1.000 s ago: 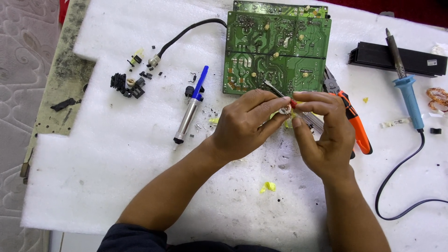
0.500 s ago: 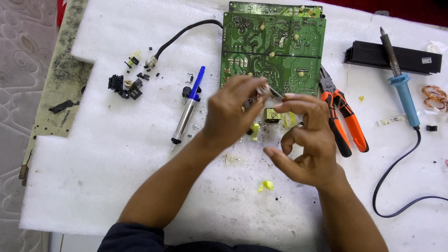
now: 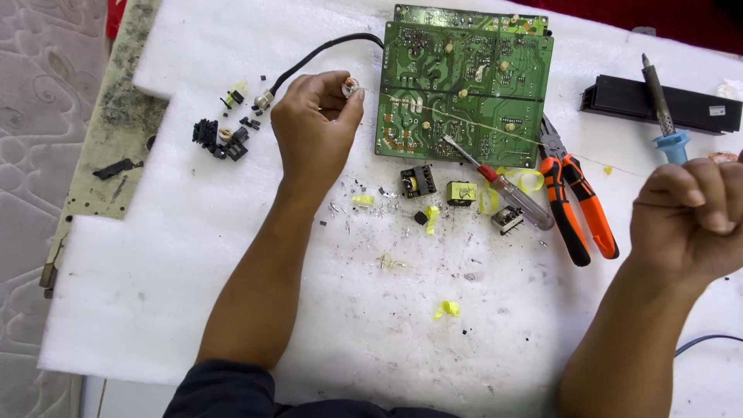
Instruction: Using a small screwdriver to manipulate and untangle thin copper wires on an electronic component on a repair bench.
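Observation:
My left hand [image 3: 313,120] pinches a small round coil [image 3: 350,87] just left of a green circuit board [image 3: 464,85]. A thin wire [image 3: 433,111] runs taut from the coil, across the board, toward my right hand [image 3: 689,213]. That hand is a closed fist at the right edge, and the wire's end seems held inside it. Between the hands lie a red-handled screwdriver [image 3: 503,186], orange pliers [image 3: 576,205] and three small transformers [image 3: 418,182].
White foam sheet [image 3: 155,255] covers the work surface. A blue-handled soldering iron [image 3: 665,116] and a black finned bar [image 3: 696,108] lie at the back right. A black cable [image 3: 309,58] and small black parts [image 3: 220,139] sit at the left. Yellow tape scraps [image 3: 446,310] are scattered about.
My hands have drawn apart: the left went up and left with the coil, the right swung out to the right, and a thin wire is now stretched between them.

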